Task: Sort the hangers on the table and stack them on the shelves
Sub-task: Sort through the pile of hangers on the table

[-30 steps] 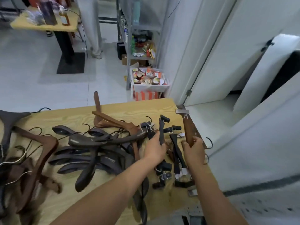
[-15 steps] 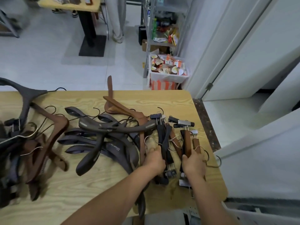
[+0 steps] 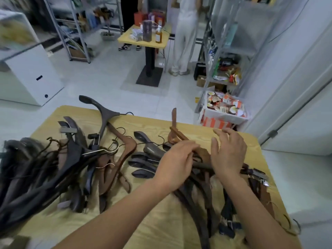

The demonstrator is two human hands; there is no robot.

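Left grip (image 3: pixel 177 164) is seen knuckles-up over the middle of the worktop (image 3: pixel 154 125), fingers curled round the neck of a light brown hanger (image 3: pixel 175 133). Right grip (image 3: pixel 228 151) is held wide, fingers straight and spread, palm down, nothing held. Whether the palm touches the hangers below cannot be told.

At the left edge a dark pile (image 3: pixel 27 177) of hangers is heaped, long axes running near-left to far-right; detail is blurred. A dark hanger (image 3: pixel 105 114) is propped at the far edge, one broad arm pointing up and left. A silver wire hook (image 3: pixel 106 150) is laid across just beside a brown wooden hanger (image 3: pixel 126 150), which lies flat, V-shaped, apex to the right. Dark contoured hangers (image 3: pixel 143 164) are fanned in the centre, smooth rounded ends pointing left.

One arm of the light brown hanger stands upright at the far edge; the other runs toward the grips. Clip hangers (image 3: pixel 256 175), straight bars with metal clips, are stacked at the right edge, long axes near to far.

Beyond the worktop, metal shelves (image 3: pixel 212 51) are seen far right, with a white bin (image 3: pixel 224 116) of packets beneath.
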